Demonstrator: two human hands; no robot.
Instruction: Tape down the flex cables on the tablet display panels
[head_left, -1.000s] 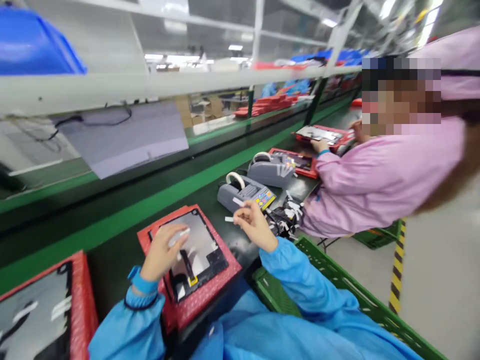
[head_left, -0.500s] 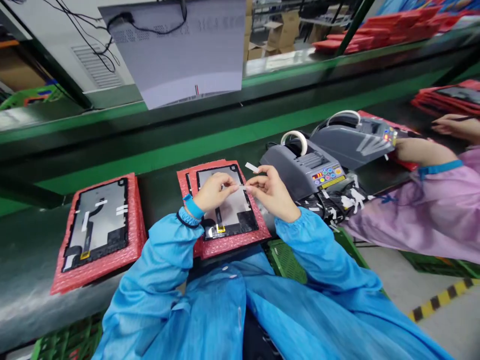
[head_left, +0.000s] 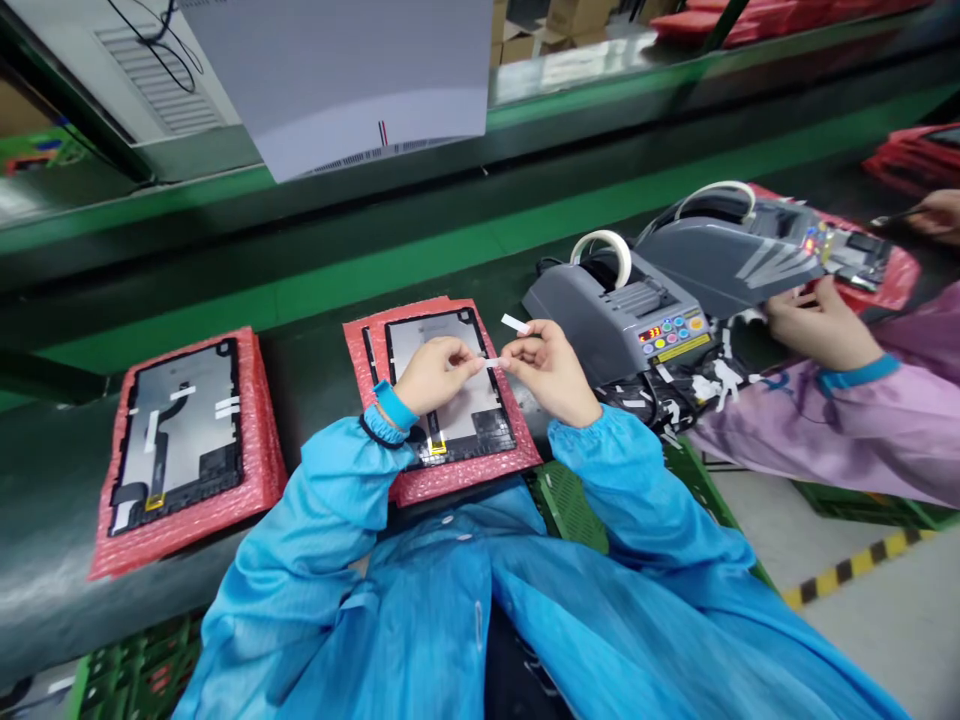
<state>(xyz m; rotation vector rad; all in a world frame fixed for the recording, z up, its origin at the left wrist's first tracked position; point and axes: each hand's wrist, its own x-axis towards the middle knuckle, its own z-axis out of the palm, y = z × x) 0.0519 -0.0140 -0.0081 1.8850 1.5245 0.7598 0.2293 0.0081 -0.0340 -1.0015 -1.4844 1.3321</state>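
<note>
A short strip of white tape [head_left: 491, 363] is stretched between my two hands. My left hand [head_left: 437, 375] pinches its left end, and the thumb and forefinger of my right hand [head_left: 551, 373] close on the other end. A second white strip [head_left: 514, 323] sticks up from the fingers of my right hand. Both hands hover over a tablet screen panel [head_left: 465, 425], seen from its grey metal back with a black border and a yellow-edged ribbon cable. The panel lies on red bubble-wrap bags [head_left: 431, 487], partly hidden by my left hand.
Another panel [head_left: 184, 400] with white tape pieces rests on stacked red bags [head_left: 259, 420] at left. Two grey tape dispensers [head_left: 622, 315] stand at right, beside tape scraps [head_left: 720, 385]. Past them are a co-worker's hand [head_left: 821, 325] and pink sleeve. A white board [head_left: 360, 90] hangs ahead.
The view has tilted down and shifted slightly. My hands keep the tape strip between them over the panel. The co-worker's near hand has moved down and toward me, below the farther dispenser.
</note>
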